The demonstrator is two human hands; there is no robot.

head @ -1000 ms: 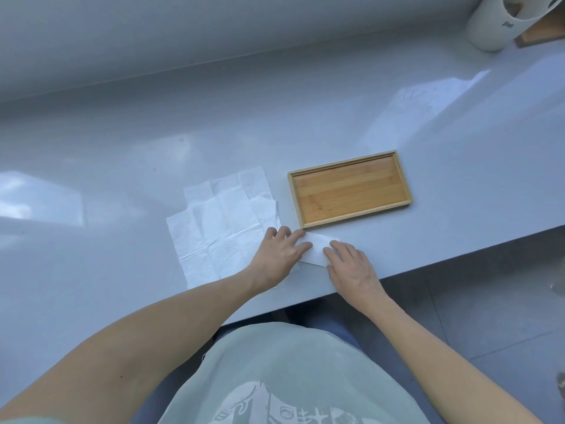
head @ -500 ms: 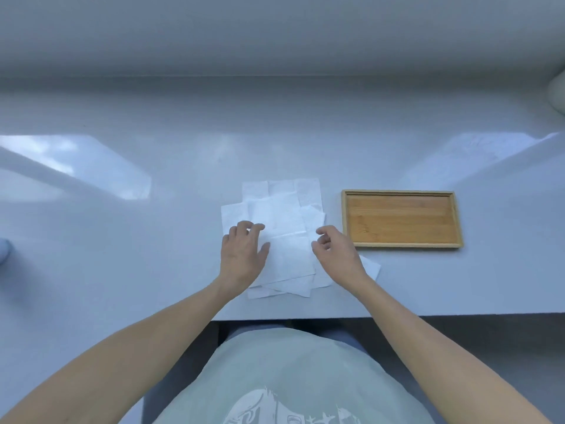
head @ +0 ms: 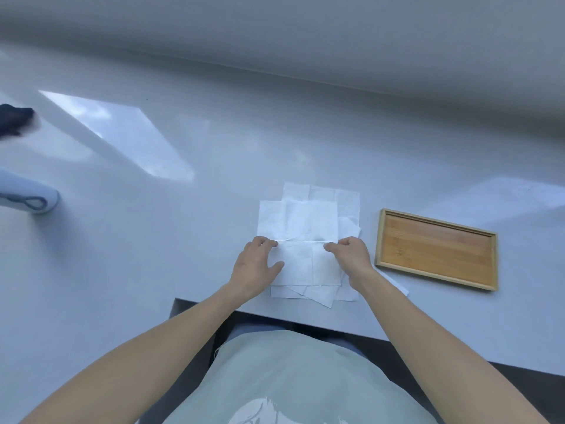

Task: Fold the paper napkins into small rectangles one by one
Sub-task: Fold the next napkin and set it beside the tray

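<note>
A loose stack of white paper napkins (head: 308, 221) lies unfolded near the table's front edge. The top napkin (head: 301, 261) shows a crease across its middle. My left hand (head: 255, 267) rests on its left side, bent fingertips on the crease and thumb spread flat on the paper. My right hand (head: 351, 255) pinches the same crease near the right side between thumb and forefinger. A folded napkin (head: 399, 286) peeks out from under my right forearm.
A shallow wooden tray (head: 379, 240) with nothing in it lies just right of the stack. A white object with a blue loop (head: 30, 200) and a dark object (head: 15, 120) sit at the far left. The table's front edge (head: 275, 315) runs close below the napkins.
Both hands left the folded napkin beside the tray and moved onto the stack. They now sit at the top napkin's middle crease. The camera view swung round.
</note>
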